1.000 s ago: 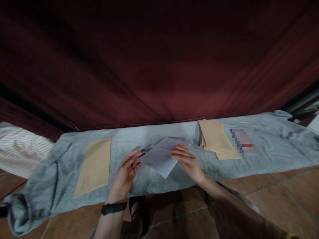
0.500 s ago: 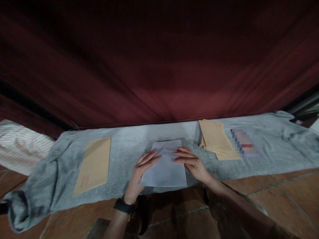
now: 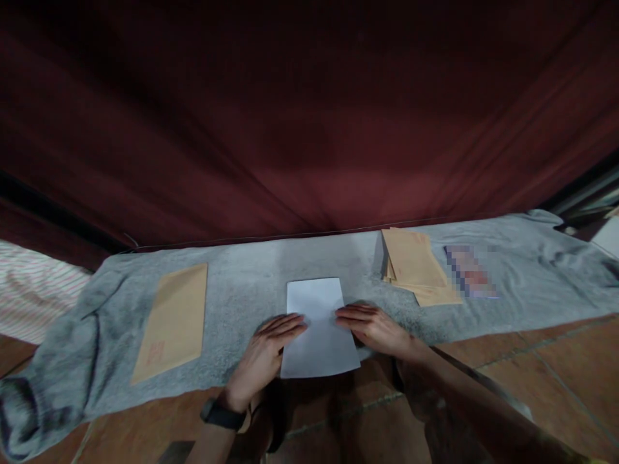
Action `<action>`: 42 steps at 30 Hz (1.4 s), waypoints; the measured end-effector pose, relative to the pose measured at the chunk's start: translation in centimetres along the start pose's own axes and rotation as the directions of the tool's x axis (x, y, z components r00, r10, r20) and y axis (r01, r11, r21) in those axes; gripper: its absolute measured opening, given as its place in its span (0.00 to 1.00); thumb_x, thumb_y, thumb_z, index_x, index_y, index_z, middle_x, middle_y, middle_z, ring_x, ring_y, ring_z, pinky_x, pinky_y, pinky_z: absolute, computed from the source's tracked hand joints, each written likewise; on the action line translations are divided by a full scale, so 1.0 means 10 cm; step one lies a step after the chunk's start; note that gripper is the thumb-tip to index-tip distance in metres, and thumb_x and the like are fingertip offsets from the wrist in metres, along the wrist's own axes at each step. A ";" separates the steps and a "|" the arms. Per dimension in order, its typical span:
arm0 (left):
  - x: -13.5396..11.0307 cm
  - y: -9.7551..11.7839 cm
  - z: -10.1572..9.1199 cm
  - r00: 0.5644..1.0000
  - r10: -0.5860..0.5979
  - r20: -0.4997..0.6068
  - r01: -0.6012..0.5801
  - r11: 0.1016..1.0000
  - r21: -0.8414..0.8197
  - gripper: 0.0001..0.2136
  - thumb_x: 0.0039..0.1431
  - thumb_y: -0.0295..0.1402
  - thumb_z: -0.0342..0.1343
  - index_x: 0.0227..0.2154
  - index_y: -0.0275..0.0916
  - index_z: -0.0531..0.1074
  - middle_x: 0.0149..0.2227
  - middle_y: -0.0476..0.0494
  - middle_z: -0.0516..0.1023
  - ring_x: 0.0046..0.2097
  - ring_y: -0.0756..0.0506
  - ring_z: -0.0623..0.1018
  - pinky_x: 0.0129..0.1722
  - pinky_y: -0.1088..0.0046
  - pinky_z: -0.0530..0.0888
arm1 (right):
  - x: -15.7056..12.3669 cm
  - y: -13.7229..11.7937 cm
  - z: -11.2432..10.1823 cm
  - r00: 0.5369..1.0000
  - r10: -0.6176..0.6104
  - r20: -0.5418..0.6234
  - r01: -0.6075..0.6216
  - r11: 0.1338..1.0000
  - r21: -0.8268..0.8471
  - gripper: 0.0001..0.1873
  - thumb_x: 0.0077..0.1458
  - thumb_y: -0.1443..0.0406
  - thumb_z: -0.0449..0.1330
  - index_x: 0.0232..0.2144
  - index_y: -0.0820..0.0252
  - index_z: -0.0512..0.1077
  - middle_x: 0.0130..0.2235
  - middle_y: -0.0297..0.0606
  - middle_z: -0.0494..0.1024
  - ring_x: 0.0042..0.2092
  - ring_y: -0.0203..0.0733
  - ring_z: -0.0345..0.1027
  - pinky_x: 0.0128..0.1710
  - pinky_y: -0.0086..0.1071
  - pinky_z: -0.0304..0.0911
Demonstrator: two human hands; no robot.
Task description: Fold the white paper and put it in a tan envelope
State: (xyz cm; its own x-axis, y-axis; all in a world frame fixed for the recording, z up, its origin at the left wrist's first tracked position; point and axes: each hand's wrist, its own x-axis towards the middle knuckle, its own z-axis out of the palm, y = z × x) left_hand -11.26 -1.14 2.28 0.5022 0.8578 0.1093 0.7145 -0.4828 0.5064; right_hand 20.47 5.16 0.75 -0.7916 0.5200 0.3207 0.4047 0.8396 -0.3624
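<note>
A white sheet of paper [image 3: 316,351] lies in front of me at the near edge of the grey cloth, its near end reaching slightly over that edge. Whether it is one sheet or several layers, I cannot tell. My left hand [image 3: 268,348] rests on its left side, fingers stretched out flat. On the opposite side, the fingertips of my right hand [image 3: 377,328] press flat on the paper, also stretched. Neither hand grips anything. A single brown envelope [image 3: 174,322] with small red print lies to the left.
A fanned pile of brown envelopes [image 3: 418,258] lies right of the paper, beside a blurred-out flat item [image 3: 471,270]. The grey cloth [image 3: 246,277] spans the surface, with a dark red curtain [image 3: 309,161] behind. Striped fabric [image 3: 39,290] is at far left; tiled floor [image 3: 565,361] lies below.
The paper has moved a little nearer to me and turned straighter. Both hands have shifted slightly downward with it, and their fingers are closer together. The view has tilted slightly.
</note>
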 end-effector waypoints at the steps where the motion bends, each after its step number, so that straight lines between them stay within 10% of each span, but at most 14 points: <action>1: 0.01 -0.02 0.00 1.000 -0.027 -0.009 0.026 0.998 -0.058 0.28 0.57 0.18 0.49 0.56 0.51 0.75 0.60 0.48 0.75 0.63 0.44 0.72 0.65 0.55 0.68 | -0.01 0.01 0.00 1.000 0.025 0.008 -0.025 1.000 0.014 0.21 0.63 0.73 0.57 0.55 0.53 0.75 0.57 0.39 0.77 0.57 0.44 0.72 0.60 0.41 0.66; 15: 0.16 -0.17 -0.01 0.908 -0.418 0.013 0.322 0.679 -0.660 0.09 0.50 0.36 0.65 0.34 0.42 0.84 0.50 0.36 0.82 0.51 0.38 0.79 0.54 0.59 0.74 | 0.05 0.07 0.16 0.957 0.283 -0.069 -0.267 0.947 0.178 0.18 0.60 0.72 0.61 0.50 0.50 0.78 0.49 0.39 0.80 0.51 0.46 0.71 0.54 0.43 0.63; 35: 0.13 -0.13 -0.07 0.929 -0.369 0.034 0.341 0.815 -0.468 0.09 0.56 0.35 0.59 0.36 0.45 0.84 0.50 0.43 0.83 0.53 0.40 0.79 0.59 0.58 0.72 | 0.03 -0.02 0.08 0.960 0.274 -0.063 -0.265 0.956 0.127 0.10 0.62 0.67 0.62 0.45 0.52 0.79 0.44 0.38 0.80 0.49 0.47 0.69 0.54 0.43 0.58; 42: 0.24 -0.01 -0.04 0.824 -0.565 -0.031 0.476 0.721 -0.504 0.16 0.57 0.46 0.56 0.35 0.41 0.83 0.37 0.46 0.85 0.40 0.41 0.81 0.44 0.65 0.77 | 0.10 -0.03 0.19 0.889 0.448 -0.099 -0.439 0.893 0.097 0.12 0.67 0.62 0.58 0.32 0.54 0.78 0.34 0.35 0.79 0.41 0.44 0.71 0.47 0.40 0.59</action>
State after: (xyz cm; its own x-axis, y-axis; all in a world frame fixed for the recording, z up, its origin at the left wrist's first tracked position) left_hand -10.37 1.01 2.82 -0.0052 0.9855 -0.1699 0.5084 0.1489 0.8481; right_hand 18.72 5.08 -0.50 -0.4773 0.8535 0.2090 0.6645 0.5062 -0.5497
